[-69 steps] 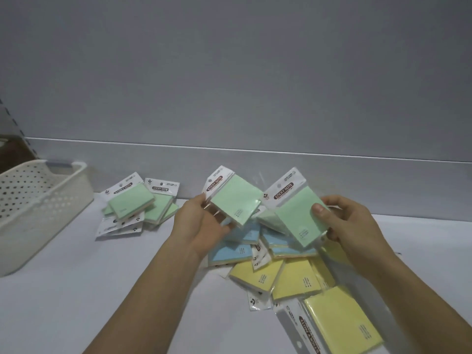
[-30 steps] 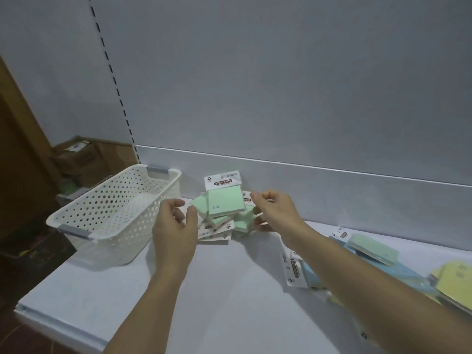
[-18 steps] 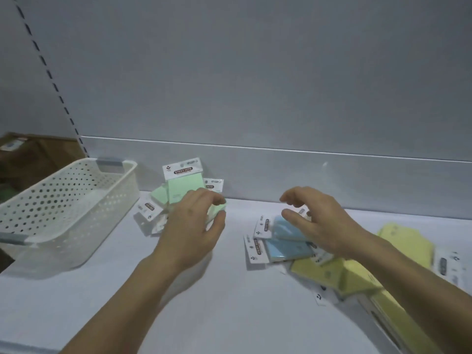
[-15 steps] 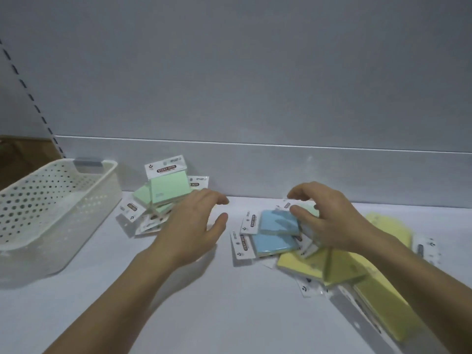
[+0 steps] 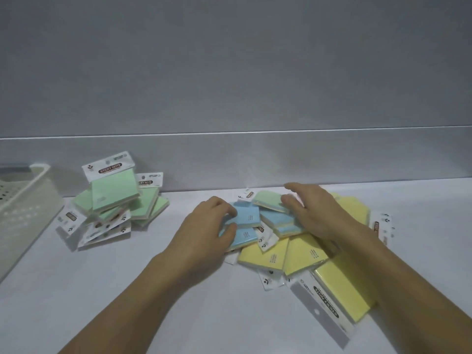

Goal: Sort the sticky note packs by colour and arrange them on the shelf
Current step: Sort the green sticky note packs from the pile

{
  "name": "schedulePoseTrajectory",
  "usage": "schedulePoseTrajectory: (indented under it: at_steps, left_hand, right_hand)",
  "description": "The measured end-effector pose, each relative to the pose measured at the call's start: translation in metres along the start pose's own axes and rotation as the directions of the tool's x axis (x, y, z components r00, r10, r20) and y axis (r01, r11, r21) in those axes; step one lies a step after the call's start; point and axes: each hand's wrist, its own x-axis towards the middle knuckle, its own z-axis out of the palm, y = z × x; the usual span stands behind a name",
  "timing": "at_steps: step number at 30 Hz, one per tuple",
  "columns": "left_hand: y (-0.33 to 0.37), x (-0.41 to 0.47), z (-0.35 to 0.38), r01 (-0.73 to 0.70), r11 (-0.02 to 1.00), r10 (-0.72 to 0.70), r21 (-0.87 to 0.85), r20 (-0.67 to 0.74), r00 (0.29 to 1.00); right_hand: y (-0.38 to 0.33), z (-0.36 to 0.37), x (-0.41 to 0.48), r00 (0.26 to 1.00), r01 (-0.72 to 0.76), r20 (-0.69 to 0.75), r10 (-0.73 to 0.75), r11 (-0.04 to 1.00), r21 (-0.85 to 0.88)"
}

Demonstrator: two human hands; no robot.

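Two bare forearms reach in from the near edge over the white shelf [image 5: 127, 290]. Nearest on the right lies a yellow sticky note pack [image 5: 342, 292] with its header card toward the viewer, and beyond it more yellow packs [image 5: 286, 254] fan out. Further on, the left hand [image 5: 204, 236] grasps a blue pack [image 5: 245, 217], fingers curled over its far edge and thumb against its near side. The right hand [image 5: 314, 210] lies with fingers spread loosely on a green pack [image 5: 268, 200] atop other blue packs [image 5: 275, 221]. Far left, a heap of green packs [image 5: 115, 200] sits against the back panel [image 5: 229, 72], near a white perforated basket [image 5: 23, 208].
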Motion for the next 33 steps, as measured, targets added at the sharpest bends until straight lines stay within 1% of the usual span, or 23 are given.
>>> schedulePoseTrajectory:
  at_steps: [3,6,8,12,13,15,17,20,23,25,27,30,33]
  left_hand:
    - [-0.007,-0.002,0.006,0.001,1.0,-0.001,-0.031,0.012,1.0]
    - [-0.007,-0.001,0.005,0.018,0.999,-0.016,-0.043,0.032,0.999]
    - [-0.008,-0.002,0.004,0.035,0.997,-0.03,-0.066,0.065,0.997]
    - [-0.009,-0.004,-0.001,0.032,0.996,-0.025,-0.087,0.086,0.996]
    - [-0.009,-0.004,-0.001,0.031,0.995,-0.024,-0.095,0.073,0.997]
    - [-0.007,-0.005,-0.003,0.029,0.992,-0.027,-0.125,0.016,1.0]
    - [-0.007,-0.004,-0.006,0.035,0.99,-0.041,-0.137,-0.04,0.998]
    - [-0.012,-0.004,-0.01,0.052,0.996,-0.057,-0.073,-0.066,0.996]
    - [-0.017,-0.008,-0.01,0.06,0.997,-0.059,-0.041,0.028,0.998]
    - [-0.016,-0.01,-0.009,0.045,0.999,-0.043,-0.02,0.095,0.995]
    - [-0.013,-0.01,-0.009,0.022,0.999,-0.027,0.039,0.136,0.99]
    - [-0.011,-0.009,-0.015,0.022,0.997,-0.036,0.074,0.188,0.982]
    - [-0.017,-0.011,-0.018,0.018,1.0,-0.023,0.025,0.242,0.97]
  right_hand:
    - [-0.001,-0.002,-0.001,0.997,-0.035,0.068,0.035,0.999,-0.009]
    - [-0.004,-0.005,0.0,0.998,-0.036,0.061,0.029,0.993,0.11]
    - [-0.006,-0.006,0.0,0.999,-0.029,-0.008,0.031,0.979,0.204]
    - [-0.008,-0.008,-0.005,0.971,0.055,-0.237,0.04,0.923,0.38]
    - [-0.009,-0.009,-0.007,0.96,0.078,-0.275,0.058,0.885,0.459]
    - [-0.012,-0.01,-0.014,0.949,0.094,-0.294,0.113,0.788,0.608]
    - [-0.014,-0.012,-0.018,0.948,0.085,-0.276,0.157,0.712,0.697]
    - [-0.025,-0.021,-0.02,0.951,0.07,-0.238,0.196,0.614,0.786]
    - [-0.048,-0.029,-0.012,0.973,0.044,-0.16,0.165,0.55,0.834]
    - [-0.073,-0.028,0.002,0.987,0.026,-0.098,0.127,0.479,0.878]
    - [-0.104,-0.021,0.019,0.997,0.003,-0.034,0.069,0.411,0.912]
    - [-0.155,-0.004,0.044,0.998,-0.036,0.05,-0.027,0.388,0.921]
    - [-0.199,0.012,0.063,0.986,-0.032,0.098,-0.136,0.421,0.907]
